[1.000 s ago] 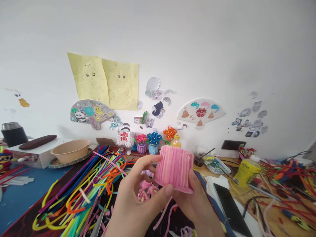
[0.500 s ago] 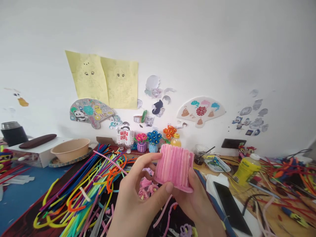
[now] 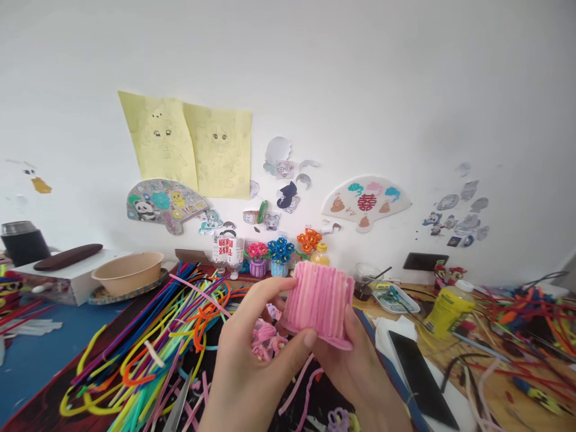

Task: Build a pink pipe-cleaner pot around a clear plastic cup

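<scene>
A small pink pot made of upright pipe cleaners (image 3: 318, 303), with a flat rim-like base, is held slightly tilted above the table. My left hand (image 3: 256, 354) grips it from the left, index finger at its upper edge and thumb at the lower front. My right hand (image 3: 362, 366) holds its right side, with the thumb against the wall and the other fingers hidden behind. Behind my left hand lie pink pipe-cleaner flowers (image 3: 269, 342). Loose pink pipe cleaners (image 3: 306, 390) and a purple pipe-cleaner flower (image 3: 338, 419) are below the hands.
Colourful pipe cleaners (image 3: 153, 354) spread to the left, with scissors (image 3: 179, 405) near them. At the right are a black phone (image 3: 423, 381), a yellow bottle (image 3: 450, 309) and more pipe cleaners. Finished flower pots (image 3: 279, 267) stand by the wall, and a beige bowl (image 3: 128, 275) at the left.
The pink pot has turned very slightly in my hands. Both hands keep their hold in nearly the same place.
</scene>
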Action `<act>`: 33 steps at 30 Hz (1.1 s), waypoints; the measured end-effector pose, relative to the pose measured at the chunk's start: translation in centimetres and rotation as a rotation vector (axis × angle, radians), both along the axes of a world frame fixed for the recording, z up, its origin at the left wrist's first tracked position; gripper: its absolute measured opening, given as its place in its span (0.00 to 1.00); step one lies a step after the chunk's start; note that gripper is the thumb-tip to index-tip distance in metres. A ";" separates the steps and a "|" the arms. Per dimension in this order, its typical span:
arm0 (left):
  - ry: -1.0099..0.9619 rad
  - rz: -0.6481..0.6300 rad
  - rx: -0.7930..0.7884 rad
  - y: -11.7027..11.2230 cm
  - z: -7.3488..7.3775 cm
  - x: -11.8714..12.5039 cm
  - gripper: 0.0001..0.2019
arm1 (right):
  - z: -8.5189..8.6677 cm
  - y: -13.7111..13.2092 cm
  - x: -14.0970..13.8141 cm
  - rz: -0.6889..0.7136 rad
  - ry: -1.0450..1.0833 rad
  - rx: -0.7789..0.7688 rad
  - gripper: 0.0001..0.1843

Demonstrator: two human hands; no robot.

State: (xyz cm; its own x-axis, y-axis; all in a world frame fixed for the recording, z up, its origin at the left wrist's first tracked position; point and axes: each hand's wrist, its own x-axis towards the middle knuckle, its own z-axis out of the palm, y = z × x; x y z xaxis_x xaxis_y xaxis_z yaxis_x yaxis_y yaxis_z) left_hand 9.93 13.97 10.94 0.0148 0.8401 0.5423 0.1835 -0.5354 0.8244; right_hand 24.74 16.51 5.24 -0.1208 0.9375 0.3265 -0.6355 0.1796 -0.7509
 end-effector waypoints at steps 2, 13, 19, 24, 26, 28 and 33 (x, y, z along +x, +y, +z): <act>-0.001 -0.015 -0.005 0.2 -0.1 -0.1 0.17 | 0.2 0.1 0.1 0.101 0.041 -0.001 0.25; 0.040 -0.128 0.016 1.1 -0.3 -1.4 0.20 | 1.3 0.1 -0.1 0.161 0.101 0.032 0.30; 0.291 0.045 0.429 1.5 -0.1 -1.7 0.18 | 1.6 0.2 0.1 0.120 0.155 0.003 0.29; 0.409 0.147 0.643 1.1 -0.1 -1.9 0.12 | 1.9 0.1 0.2 0.167 0.149 0.018 0.25; 0.387 0.146 0.634 0.9 0.0 -1.8 0.12 | 1.9 0.1 0.3 0.145 0.144 0.033 0.24; 0.340 0.120 0.583 0.8 0.2 -1.6 0.12 | 1.7 0.2 0.4 0.132 0.140 0.051 0.24; 0.242 0.044 0.436 0.6 0.4 -1.5 0.14 | 1.3 0.5 0.7 0.187 0.101 0.080 0.26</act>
